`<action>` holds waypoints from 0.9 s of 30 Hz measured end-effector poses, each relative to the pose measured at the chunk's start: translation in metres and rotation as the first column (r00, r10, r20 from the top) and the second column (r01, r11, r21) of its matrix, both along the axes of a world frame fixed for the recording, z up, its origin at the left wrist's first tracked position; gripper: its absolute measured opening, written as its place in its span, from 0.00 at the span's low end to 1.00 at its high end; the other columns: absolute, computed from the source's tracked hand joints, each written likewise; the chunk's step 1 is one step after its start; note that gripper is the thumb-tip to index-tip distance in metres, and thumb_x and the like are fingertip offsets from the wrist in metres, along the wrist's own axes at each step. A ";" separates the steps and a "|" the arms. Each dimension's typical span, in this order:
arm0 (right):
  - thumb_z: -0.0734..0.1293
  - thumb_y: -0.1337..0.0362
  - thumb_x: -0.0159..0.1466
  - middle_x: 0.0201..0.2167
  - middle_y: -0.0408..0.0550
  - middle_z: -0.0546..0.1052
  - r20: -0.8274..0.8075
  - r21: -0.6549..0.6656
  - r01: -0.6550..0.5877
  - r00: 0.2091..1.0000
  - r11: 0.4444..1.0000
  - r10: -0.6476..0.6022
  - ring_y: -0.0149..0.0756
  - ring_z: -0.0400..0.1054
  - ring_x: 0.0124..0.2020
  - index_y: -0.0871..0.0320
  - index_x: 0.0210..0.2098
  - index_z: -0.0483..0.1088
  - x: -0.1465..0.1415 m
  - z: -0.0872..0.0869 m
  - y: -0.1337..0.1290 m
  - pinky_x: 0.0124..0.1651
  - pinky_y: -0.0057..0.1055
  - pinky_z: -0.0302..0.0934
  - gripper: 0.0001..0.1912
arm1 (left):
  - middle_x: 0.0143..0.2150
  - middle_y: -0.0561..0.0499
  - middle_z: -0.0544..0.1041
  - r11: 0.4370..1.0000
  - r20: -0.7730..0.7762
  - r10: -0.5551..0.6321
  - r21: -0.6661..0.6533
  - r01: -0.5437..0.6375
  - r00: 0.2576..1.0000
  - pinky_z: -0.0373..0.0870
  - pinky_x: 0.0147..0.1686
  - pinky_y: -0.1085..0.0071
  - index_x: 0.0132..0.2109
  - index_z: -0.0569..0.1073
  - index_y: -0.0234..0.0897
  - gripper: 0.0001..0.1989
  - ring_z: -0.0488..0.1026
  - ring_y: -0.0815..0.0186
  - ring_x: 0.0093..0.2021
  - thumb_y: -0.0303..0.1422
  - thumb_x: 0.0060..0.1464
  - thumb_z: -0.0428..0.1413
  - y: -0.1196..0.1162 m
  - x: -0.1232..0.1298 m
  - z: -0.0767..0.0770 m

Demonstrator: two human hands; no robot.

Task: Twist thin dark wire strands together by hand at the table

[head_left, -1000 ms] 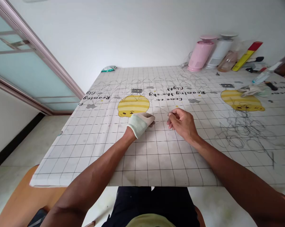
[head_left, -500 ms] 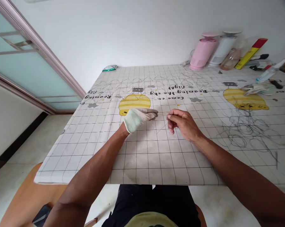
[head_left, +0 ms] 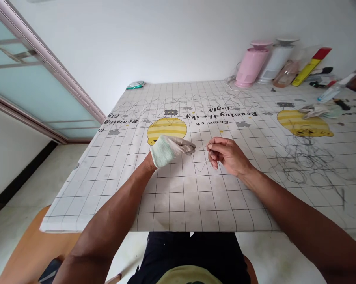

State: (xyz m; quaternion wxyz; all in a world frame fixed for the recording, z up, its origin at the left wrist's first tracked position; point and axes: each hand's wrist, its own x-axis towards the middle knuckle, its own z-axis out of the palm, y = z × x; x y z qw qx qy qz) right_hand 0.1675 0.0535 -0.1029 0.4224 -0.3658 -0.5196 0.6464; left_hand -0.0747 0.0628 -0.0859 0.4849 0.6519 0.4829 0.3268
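My left hand (head_left: 174, 149), in a whitish glove with a pale green cuff, is closed just above the gridded tablecloth (head_left: 168, 201), beside a printed yellow striped figure. My bare right hand (head_left: 226, 154) faces it a short way to the right, thumb and forefinger pinched together. A thin thread (head_left: 200, 170) dips between the two hands, hard to see against the cloth; its ends vanish at the fingertips. Further right lies a loose tangle of dark thread (head_left: 309, 161).
Pink (head_left: 250, 67) and white (head_left: 275, 63) cylinders, a bottle (head_left: 287, 74) and a yellow-red box (head_left: 310, 68) stand at the back right. A spare glove (head_left: 321, 109) lies in front of them. A green packet (head_left: 135, 85) sits at the back left corner.
My left hand has shifted slightly left and turned a little. The thread between my hands now hangs in a visible dip. My right hand keeps its pinch.
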 end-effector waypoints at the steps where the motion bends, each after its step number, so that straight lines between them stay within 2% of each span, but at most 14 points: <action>1: 0.74 0.60 0.63 0.19 0.41 0.68 0.003 0.009 -0.003 1.000 1.000 0.003 0.32 0.63 0.17 0.57 0.29 0.73 0.000 0.000 0.000 0.17 0.31 0.61 0.11 | 0.39 0.45 0.86 1.000 0.004 -0.002 -0.007 0.002 1.000 0.80 0.50 0.66 0.45 0.86 0.35 0.10 0.84 0.61 0.43 0.34 0.58 0.64 0.000 0.000 0.001; 4: 0.73 0.59 0.65 0.21 0.42 0.70 0.034 0.067 0.002 0.999 0.998 -0.005 0.31 0.64 0.19 0.57 0.30 0.73 0.000 0.002 -0.001 0.19 0.30 0.63 0.11 | 0.41 0.44 0.87 1.000 0.038 0.009 -0.017 -0.008 0.999 0.80 0.52 0.63 0.45 0.86 0.34 0.12 0.84 0.59 0.43 0.36 0.58 0.64 0.000 -0.001 0.006; 7: 0.71 0.59 0.67 0.22 0.42 0.72 0.121 0.174 0.048 0.990 0.984 -0.070 0.32 0.66 0.21 0.56 0.31 0.73 0.001 0.006 -0.004 0.21 0.30 0.64 0.11 | 0.48 0.45 0.86 0.998 0.045 0.047 0.029 -0.049 0.998 0.76 0.59 0.61 0.50 0.85 0.36 0.16 0.82 0.57 0.51 0.39 0.58 0.64 -0.001 -0.001 0.011; 10: 0.69 0.60 0.69 0.22 0.42 0.73 0.236 0.284 0.086 0.959 0.955 -0.156 0.31 0.67 0.20 0.56 0.30 0.71 0.001 0.011 -0.008 0.22 0.30 0.64 0.11 | 0.57 0.47 0.83 0.987 -0.051 0.114 0.124 -0.107 0.992 0.70 0.65 0.60 0.58 0.81 0.39 0.22 0.77 0.55 0.60 0.39 0.58 0.64 -0.005 0.002 0.017; 14: 0.67 0.60 0.69 0.21 0.41 0.74 0.293 0.327 0.075 0.940 0.942 -0.176 0.29 0.66 0.18 0.55 0.30 0.69 -0.001 0.013 -0.013 0.22 0.29 0.62 0.12 | 0.64 0.49 0.78 0.953 -0.186 0.141 0.292 -0.082 0.972 0.64 0.70 0.59 0.62 0.78 0.43 0.27 0.72 0.52 0.66 0.36 0.55 0.67 -0.012 0.006 0.027; 15: 0.67 0.60 0.69 0.21 0.41 0.74 0.288 0.327 0.081 0.940 0.941 -0.181 0.30 0.66 0.18 0.55 0.30 0.70 -0.002 0.013 -0.014 0.22 0.29 0.62 0.11 | 0.65 0.50 0.77 0.942 -0.170 0.153 0.322 -0.092 0.973 0.63 0.70 0.60 0.62 0.78 0.44 0.26 0.71 0.53 0.67 0.37 0.56 0.66 -0.013 0.005 0.029; 17: 0.68 0.59 0.69 0.21 0.42 0.74 0.266 0.324 0.111 0.942 0.939 -0.203 0.31 0.67 0.19 0.55 0.31 0.70 -0.002 0.012 -0.013 0.22 0.30 0.63 0.11 | 0.64 0.49 0.78 0.924 -0.058 0.222 0.333 -0.191 0.973 0.65 0.68 0.62 0.63 0.77 0.43 0.23 0.72 0.56 0.66 0.39 0.62 0.61 -0.012 0.000 0.033; 19: 0.69 0.57 0.68 0.22 0.44 0.76 0.240 0.324 0.145 0.943 0.935 -0.229 0.32 0.68 0.20 0.55 0.31 0.71 -0.001 0.010 -0.011 0.22 0.30 0.65 0.11 | 0.60 0.45 0.80 0.909 0.078 0.312 0.265 -0.321 0.947 0.72 0.62 0.63 0.63 0.76 0.39 0.22 0.77 0.58 0.60 0.43 0.68 0.55 -0.008 -0.006 0.033; 21: 0.70 0.56 0.68 0.23 0.45 0.77 0.221 0.320 0.165 0.945 0.933 -0.242 0.33 0.70 0.20 0.55 0.32 0.71 -0.001 0.008 -0.008 0.22 0.31 0.66 0.12 | 0.55 0.42 0.83 0.915 0.134 0.358 0.145 -0.375 0.924 0.77 0.54 0.64 0.59 0.78 0.35 0.23 0.81 0.58 0.52 0.47 0.68 0.54 -0.005 -0.010 0.028; 24: 0.70 0.55 0.68 0.25 0.47 0.78 0.203 0.306 0.178 0.948 0.935 -0.246 0.34 0.72 0.21 0.55 0.33 0.71 0.000 0.005 -0.006 0.21 0.31 0.67 0.11 | 0.47 0.41 0.85 0.961 0.061 0.276 -0.023 -0.275 0.959 0.79 0.45 0.66 0.48 0.81 0.34 0.22 0.82 0.60 0.43 0.49 0.64 0.57 -0.004 -0.004 0.018; 27: 0.71 0.55 0.67 0.27 0.48 0.80 0.199 0.295 0.192 0.946 0.936 -0.257 0.36 0.74 0.22 0.56 0.33 0.72 0.000 0.004 -0.005 0.20 0.31 0.67 0.11 | 0.44 0.44 0.85 0.982 -0.021 0.152 -0.112 -0.154 0.988 0.79 0.42 0.68 0.42 0.82 0.35 0.18 0.82 0.61 0.39 0.46 0.63 0.59 -0.006 0.012 0.007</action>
